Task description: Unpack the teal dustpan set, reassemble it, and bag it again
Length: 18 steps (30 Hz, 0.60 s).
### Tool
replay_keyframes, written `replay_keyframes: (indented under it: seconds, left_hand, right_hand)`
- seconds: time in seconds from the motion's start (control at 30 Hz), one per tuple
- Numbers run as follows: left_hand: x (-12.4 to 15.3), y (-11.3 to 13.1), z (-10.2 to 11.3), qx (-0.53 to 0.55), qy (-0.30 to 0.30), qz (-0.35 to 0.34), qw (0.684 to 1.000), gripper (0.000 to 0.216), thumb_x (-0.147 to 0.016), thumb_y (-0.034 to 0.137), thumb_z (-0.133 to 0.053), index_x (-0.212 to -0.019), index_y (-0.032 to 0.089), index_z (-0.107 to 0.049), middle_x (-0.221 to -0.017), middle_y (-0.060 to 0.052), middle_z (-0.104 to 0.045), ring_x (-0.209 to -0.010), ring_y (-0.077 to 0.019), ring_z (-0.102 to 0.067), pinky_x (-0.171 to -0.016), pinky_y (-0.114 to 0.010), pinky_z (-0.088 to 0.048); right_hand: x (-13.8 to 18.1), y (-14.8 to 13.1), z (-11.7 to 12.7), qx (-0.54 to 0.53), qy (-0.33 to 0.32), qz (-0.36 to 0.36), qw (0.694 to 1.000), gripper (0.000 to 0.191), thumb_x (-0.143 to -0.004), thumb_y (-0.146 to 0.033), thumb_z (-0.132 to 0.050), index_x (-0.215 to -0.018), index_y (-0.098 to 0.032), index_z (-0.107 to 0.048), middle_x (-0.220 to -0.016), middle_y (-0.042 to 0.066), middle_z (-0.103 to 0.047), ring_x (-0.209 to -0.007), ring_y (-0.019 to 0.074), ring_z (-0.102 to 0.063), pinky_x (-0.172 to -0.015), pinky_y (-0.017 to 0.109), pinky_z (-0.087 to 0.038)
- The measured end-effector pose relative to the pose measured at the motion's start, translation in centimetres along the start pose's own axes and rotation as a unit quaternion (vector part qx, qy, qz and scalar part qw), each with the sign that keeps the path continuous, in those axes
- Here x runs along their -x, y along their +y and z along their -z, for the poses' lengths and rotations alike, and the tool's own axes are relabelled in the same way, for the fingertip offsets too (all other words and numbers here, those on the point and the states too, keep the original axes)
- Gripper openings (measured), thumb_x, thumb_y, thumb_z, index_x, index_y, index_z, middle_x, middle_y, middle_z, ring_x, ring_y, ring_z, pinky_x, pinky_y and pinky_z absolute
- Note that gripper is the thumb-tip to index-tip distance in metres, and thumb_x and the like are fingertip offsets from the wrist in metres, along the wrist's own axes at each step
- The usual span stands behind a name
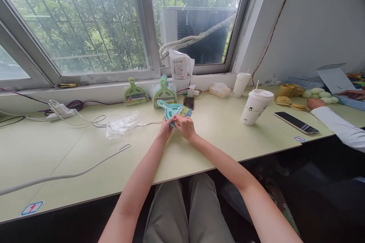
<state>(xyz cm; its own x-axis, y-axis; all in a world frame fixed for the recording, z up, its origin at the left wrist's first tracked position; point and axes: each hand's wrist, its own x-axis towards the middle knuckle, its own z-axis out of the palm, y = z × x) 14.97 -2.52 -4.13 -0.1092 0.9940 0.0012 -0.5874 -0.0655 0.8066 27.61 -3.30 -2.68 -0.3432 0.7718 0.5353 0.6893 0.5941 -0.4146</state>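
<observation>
- A seated person's left hand (166, 128) and right hand (185, 126) meet over a pale green table (85, 152), both grasping a teal mini dustpan set (174, 111) at its near edge.
- The set lies low on the table just in front of the person, handle pointing away toward the window; fingers of both hands pinch at its printed label card, apparently to steady the piece while working at the packaging.
- The teal set is small, with a slotted handle and a yellow-and-white card across its wide end.
- Two green dustpan sets (136, 93) (164, 93) stand propped against the window ledge, well apart from the hands.
- A crumpled clear plastic wrapper (122, 124) lies to the left, beside a loose white cable (85, 169).
- Two white lidded paper cups (255, 107) (241, 84) and a dark phone (296, 122) sit to the right.
- At the far right, a co-worker's hand (315, 103) in a white sleeve rests near pale green rounded pieces (319, 94).
</observation>
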Motion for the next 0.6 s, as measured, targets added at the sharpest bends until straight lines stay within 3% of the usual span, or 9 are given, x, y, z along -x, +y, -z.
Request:
replay_keyframes:
  seconds: [0.07,0.13,0.27,0.37,0.47,0.6]
  left_hand:
    - [0.0,0.1,0.0,0.003,0.006,-0.008,1.0,0.037,-0.071,0.01,-0.072,-0.101,0.019,-0.052,-0.087,0.0,-0.066,-0.075,-0.0099,-0.064,-0.069,-0.021,-0.05]
    - [-0.1,0.4,0.2,0.007,0.011,-0.01,1.0,0.04,-0.068,0.009,-0.073,-0.101,0.018,-0.053,-0.084,0.001,-0.066,-0.073,-0.0094,-0.064,-0.069,-0.02,-0.05]
    - [-0.2,0.9,0.4,0.014,0.002,-0.017,1.0,0.036,-0.069,0.012,-0.072,-0.1,0.017,-0.055,-0.086,-0.001,-0.068,-0.073,-0.0094,-0.064,-0.065,-0.019,-0.05]
    - [-0.1,1.0,0.5,-0.005,0.004,-0.019,1.0,0.044,-0.065,0.008,-0.07,-0.105,0.018,-0.055,-0.087,-0.001,-0.068,-0.074,-0.0107,-0.064,-0.068,-0.021,-0.05]
    - [0.0,0.9,0.5,-0.024,0.0,-0.031,0.999,0.056,-0.061,0.004,-0.067,-0.114,0.02,-0.054,-0.087,0.0,-0.068,-0.078,-0.0139,-0.065,-0.074,-0.026,-0.051]
    - [-0.2,0.8,0.6,-0.026,0.002,-0.031,0.999,0.055,-0.06,0.001,-0.062,-0.112,0.02,-0.056,-0.091,-0.001,-0.069,-0.089,-0.0179,-0.066,-0.08,-0.03,-0.053]
  right_hand:
    - [0.2,-0.2,-0.2,-0.013,-0.019,-0.017,1.0,0.029,-0.097,-0.032,-0.043,-0.113,-0.024,-0.065,-0.118,0.007,-0.069,-0.107,0.0223,-0.064,-0.093,0.034,-0.042]
    - [0.2,0.2,0.0,-0.031,-0.021,-0.008,0.999,0.03,-0.097,-0.036,-0.043,-0.108,-0.025,-0.068,-0.124,0.005,-0.066,-0.113,0.0224,-0.061,-0.095,0.035,-0.043]
    - [-0.3,1.4,0.2,-0.076,-0.041,0.036,0.996,0.026,-0.095,-0.032,-0.048,-0.113,-0.029,-0.067,-0.136,0.0,-0.058,-0.135,0.0213,-0.044,-0.109,0.041,-0.034]
    - [-0.7,2.3,0.1,-0.12,-0.055,0.048,0.99,0.03,-0.094,-0.023,-0.047,-0.116,-0.029,-0.066,-0.138,-0.002,-0.056,-0.139,0.0192,-0.037,-0.115,0.044,-0.027]
    - [-0.9,2.9,0.1,-0.175,-0.058,0.055,0.981,0.04,-0.092,-0.011,-0.039,-0.112,-0.028,-0.069,-0.133,-0.002,-0.06,-0.138,0.0161,-0.039,-0.114,0.041,-0.03]
    - [-0.7,3.3,0.3,-0.228,-0.045,0.045,0.971,0.045,-0.089,-0.007,-0.033,-0.1,-0.026,-0.073,-0.123,-0.001,-0.066,-0.131,0.0158,-0.048,-0.115,0.042,-0.03]
